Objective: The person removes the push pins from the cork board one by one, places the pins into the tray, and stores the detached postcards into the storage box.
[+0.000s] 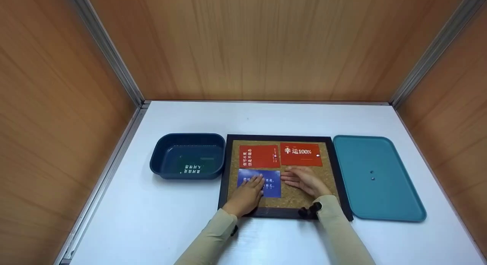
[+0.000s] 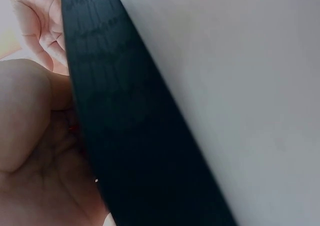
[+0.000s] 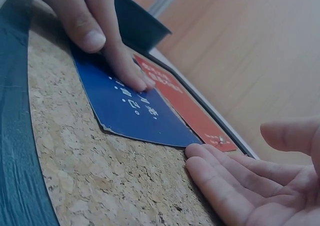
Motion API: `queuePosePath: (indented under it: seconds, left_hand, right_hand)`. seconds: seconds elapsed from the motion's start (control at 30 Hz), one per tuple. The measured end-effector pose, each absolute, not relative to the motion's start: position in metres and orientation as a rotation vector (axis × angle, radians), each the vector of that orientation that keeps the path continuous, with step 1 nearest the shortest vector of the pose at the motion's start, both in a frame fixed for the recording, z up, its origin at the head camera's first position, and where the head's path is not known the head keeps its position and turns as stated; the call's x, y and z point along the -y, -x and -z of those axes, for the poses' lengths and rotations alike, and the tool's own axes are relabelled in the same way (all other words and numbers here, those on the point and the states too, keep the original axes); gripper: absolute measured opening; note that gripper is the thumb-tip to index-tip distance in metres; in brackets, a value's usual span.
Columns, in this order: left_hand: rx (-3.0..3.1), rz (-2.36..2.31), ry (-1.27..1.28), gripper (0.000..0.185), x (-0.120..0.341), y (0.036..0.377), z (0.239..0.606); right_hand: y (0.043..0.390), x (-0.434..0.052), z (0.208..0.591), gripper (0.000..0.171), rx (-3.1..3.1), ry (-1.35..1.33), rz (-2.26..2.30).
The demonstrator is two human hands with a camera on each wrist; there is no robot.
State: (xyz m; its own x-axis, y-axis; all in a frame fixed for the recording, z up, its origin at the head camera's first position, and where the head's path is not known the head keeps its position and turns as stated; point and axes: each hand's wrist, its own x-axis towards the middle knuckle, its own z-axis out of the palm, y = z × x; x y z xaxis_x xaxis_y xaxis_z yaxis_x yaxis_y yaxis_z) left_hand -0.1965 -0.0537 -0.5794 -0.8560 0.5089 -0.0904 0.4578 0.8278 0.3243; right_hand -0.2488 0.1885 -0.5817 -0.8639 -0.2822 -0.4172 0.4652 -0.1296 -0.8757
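A blue card (image 1: 272, 181) with white lettering lies on the cork board (image 1: 296, 200), below two red cards. My left hand (image 1: 249, 192) rests on the blue card with its fingers extended. Seen in the right wrist view, the fingertips (image 3: 137, 80) of that hand touch the card's face. At the card's right edge is my right hand (image 1: 304, 180), palm turned inward, its fingertips right by the corner. Its thumb stands apart from the fingers in the right wrist view. The left red card (image 1: 258, 156) and the right red card (image 1: 302, 160) each carry a small shiny pin.
Left of the board stands a dark blue bin (image 1: 161, 162) with a dark green card (image 1: 192, 164) inside. To the right lies a teal tray (image 1: 380, 196) with two small shiny pins (image 1: 372, 175). A dark frame edges the board; wooden panels (image 1: 243, 48) enclose the white table (image 1: 182, 219).
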Motion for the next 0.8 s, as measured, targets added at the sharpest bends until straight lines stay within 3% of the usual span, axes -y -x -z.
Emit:
queuePosePath:
  seconds: [0.8]
  left_hand:
    - [-2.844, -0.438, -0.752, 0.047, 0.0531, 0.1962, 0.5794]
  right_hand:
    - [0.2460, -0.1817, 0.5834, 0.039, -1.758, -0.170, 2.024]
